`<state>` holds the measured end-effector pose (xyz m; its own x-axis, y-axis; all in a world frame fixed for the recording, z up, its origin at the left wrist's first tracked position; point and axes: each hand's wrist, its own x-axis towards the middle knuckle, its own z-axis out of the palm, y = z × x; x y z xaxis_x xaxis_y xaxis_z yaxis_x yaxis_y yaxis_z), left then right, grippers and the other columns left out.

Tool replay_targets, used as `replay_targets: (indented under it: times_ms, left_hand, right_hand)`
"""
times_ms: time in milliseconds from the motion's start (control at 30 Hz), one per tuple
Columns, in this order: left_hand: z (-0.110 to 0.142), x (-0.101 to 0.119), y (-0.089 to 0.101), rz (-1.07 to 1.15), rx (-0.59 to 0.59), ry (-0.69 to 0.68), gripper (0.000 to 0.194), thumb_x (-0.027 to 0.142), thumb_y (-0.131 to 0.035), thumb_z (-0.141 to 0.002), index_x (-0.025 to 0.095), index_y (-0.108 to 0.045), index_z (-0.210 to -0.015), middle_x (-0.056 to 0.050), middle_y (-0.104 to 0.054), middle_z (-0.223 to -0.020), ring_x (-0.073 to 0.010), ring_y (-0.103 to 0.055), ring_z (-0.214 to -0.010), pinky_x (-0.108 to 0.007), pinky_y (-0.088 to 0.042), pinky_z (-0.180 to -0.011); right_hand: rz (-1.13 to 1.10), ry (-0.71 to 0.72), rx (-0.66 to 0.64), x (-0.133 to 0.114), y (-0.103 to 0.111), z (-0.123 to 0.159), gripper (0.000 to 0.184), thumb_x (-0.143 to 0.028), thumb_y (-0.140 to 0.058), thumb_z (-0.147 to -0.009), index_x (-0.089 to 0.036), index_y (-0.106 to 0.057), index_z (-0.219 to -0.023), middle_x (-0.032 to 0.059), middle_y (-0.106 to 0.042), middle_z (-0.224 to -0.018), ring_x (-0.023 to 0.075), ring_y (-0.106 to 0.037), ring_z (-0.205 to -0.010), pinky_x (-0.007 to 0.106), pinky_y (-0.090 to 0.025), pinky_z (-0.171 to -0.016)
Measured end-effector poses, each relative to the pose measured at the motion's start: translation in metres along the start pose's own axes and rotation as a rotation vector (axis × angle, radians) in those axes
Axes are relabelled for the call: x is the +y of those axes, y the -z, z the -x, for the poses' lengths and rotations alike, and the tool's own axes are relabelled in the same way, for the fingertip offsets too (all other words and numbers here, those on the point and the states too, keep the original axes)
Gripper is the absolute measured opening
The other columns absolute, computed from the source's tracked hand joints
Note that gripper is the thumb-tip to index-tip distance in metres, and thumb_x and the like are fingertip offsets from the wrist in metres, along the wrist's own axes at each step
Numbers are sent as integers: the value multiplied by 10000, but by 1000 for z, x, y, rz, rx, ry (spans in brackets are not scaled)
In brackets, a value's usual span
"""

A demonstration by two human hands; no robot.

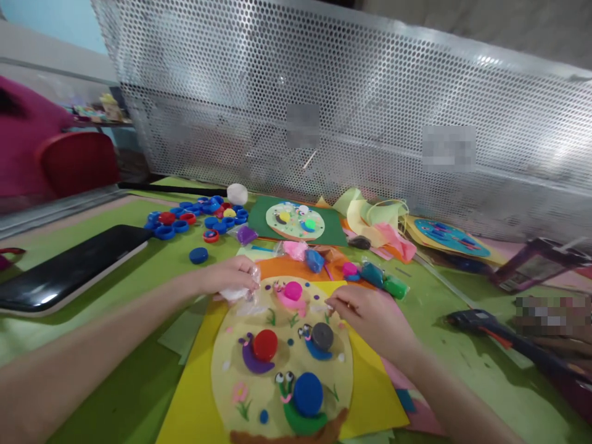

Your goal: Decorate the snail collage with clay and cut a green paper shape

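My left hand [234,277] is closed on a clear plastic bag [240,296] with something white in it, at the upper left edge of a cream oval [277,382]. My right hand [356,308] pinches above the oval's upper right; what its fingertips hold is too small to name. On the oval, over yellow paper [185,401], are snails with bottle-cap shells: a pink snail [292,291], a red-capped purple snail [264,346], a grey-capped blue snail [322,338] and a blue-capped green snail [308,394]. Flowers, grass and dots surround them.
Blue and red bottle caps [178,222] lie beyond a black phone [78,265] at left. Bagged clay [315,260] and a finished snail picture [296,222] lie ahead. A glue gun [485,324] and drink carton [531,265] are right. A perforated metal panel [361,86] rises behind.
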<state>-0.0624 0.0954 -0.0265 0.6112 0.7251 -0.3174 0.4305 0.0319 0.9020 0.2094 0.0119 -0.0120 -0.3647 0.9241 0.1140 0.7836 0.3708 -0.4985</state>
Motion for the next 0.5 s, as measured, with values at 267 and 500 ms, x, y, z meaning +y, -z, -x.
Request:
replay_targets:
  times_ms: [267, 500]
  left_hand:
    - [2, 5, 0, 11, -121, 59, 150, 300, -579, -571, 163, -520, -556, 26, -555, -400, -83, -406, -233, -151, -262, -215]
    - [3, 4, 1, -21, -122, 73, 151, 307, -573, -616, 162, -534, -591, 46, -507, -363, -78, -384, -243, -143, -253, -227]
  right_hand:
    - [-47, 20, 81, 10, -3, -8, 151, -201, -539, -814, -233, -684, -834, 10, -685, -864, 149, -623, -779, 248, -484, -644]
    - [28, -49, 183, 23, -11, -4, 165, -299, -542, -814, -269, -668, -916, 8, -702, -812, 197, -651, -744, 313, -513, -640]
